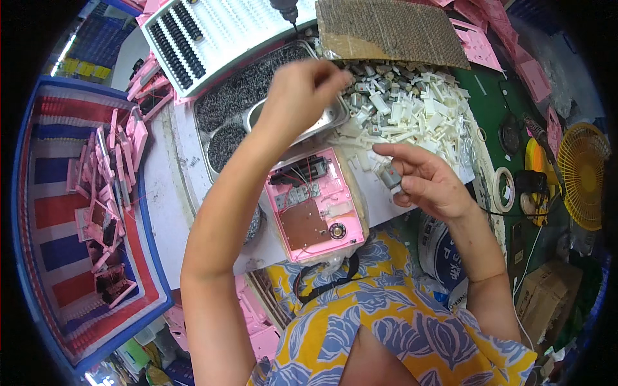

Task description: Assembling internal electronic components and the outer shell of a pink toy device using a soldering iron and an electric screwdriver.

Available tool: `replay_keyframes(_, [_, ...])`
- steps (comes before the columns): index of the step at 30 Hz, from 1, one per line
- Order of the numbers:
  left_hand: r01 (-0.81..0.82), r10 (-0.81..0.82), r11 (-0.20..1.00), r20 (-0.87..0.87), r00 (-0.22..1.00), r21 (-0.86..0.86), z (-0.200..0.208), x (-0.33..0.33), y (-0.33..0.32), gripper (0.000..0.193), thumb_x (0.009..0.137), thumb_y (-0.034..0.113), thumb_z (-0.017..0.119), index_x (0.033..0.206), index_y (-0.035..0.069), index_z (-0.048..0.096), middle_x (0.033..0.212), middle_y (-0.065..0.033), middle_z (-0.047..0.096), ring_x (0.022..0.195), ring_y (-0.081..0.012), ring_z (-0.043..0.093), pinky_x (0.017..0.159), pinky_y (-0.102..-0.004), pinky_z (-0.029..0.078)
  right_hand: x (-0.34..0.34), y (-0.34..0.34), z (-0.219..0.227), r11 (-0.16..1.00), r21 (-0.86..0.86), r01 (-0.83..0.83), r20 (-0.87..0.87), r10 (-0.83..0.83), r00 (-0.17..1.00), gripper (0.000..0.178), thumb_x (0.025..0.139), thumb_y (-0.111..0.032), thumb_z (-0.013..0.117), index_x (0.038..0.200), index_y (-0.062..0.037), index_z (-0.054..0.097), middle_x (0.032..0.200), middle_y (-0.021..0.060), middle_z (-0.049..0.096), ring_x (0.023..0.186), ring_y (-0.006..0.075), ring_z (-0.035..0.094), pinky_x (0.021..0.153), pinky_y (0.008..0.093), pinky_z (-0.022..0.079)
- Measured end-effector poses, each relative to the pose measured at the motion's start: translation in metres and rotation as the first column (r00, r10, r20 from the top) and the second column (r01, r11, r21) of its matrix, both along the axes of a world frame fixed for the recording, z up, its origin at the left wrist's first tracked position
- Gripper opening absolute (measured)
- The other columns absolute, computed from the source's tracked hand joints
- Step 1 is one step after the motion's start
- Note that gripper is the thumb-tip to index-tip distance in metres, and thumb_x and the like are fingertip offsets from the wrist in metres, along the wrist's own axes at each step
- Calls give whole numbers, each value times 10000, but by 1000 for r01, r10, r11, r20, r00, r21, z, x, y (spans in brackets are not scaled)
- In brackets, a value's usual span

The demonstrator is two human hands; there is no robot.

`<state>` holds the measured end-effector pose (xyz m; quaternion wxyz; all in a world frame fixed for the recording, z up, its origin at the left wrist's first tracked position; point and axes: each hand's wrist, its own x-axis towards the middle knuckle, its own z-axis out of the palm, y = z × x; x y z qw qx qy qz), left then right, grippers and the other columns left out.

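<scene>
My right hand (pixel 432 184) grips a small grey motor (pixel 389 176) between thumb and fingers, just right of a pink plastic case. That open pink case (pixel 315 206) lies on the bench in front of me, with wires, a brown panel and a round black part inside. My left hand (pixel 301 95) is raised over the metal trays, smeared by motion, so whether its fingers hold anything cannot be made out. Just beyond it hangs an electric screwdriver (pixel 285 9), bit downward. Right of that hand lies a heap of white plastic parts and small motors (pixel 412 106).
A metal tray of dark screws (pixel 225 106) stands behind the case, below a white rack with black parts (pixel 187 45). Cardboard (pixel 393 32) borders the heap. At left is a striped, blue-rimmed crate (pixel 58 212) holding pink pieces. A tape roll (pixel 503 190) and yellow fan (pixel 584 177) are at right.
</scene>
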<state>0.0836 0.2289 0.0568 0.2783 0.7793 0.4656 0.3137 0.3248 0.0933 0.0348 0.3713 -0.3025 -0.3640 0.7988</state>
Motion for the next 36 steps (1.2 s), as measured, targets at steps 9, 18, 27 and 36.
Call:
replay_keyframes(9, [-351, 410, 870, -110, 906, 346, -33, 20, 91, 252, 866, 240, 650, 935, 37, 782, 818, -204, 739, 801, -367, 731, 783, -432, 580, 23, -17, -14, 986, -57, 159, -74, -163, 984, 538, 944, -130, 692, 1423, 35, 510, 883, -17, 505, 729, 79, 516, 651, 224, 439])
replay_keyframes(18, [-387, 469, 853, -190, 862, 351, -34, 32, 101, 258, 868, 344, 742, 997, 129, 800, 878, -131, 766, 820, -301, 745, 766, -393, 579, 36, -31, -10, 976, -36, 215, -69, -217, 974, 520, 913, -89, 712, 1385, 32, 531, 909, 31, 605, 736, 93, 569, 632, 222, 462])
replay_keyframes(27, [-230, 279, 769, 10, 960, 597, -13, 28, 70, 125, 889, 147, 701, 924, 31, 733, 816, -178, 716, 735, -319, 713, 682, -400, 553, 52, -44, -15, 889, 447, 96, 658, -400, 638, 377, 885, -29, 701, 1256, -33, 630, 801, -34, 592, 684, 30, 498, 611, 205, 415])
replay_keyframes(36, [-298, 380, 875, -161, 911, 381, -34, 7, 87, 264, 880, 298, 711, 990, 71, 788, 907, -154, 761, 850, -319, 738, 801, -396, 566, 30, -37, -19, 917, 398, 12, 653, -293, 698, 370, 882, -45, 709, 1246, -40, 644, 782, -44, 593, 684, 20, 495, 610, 197, 394])
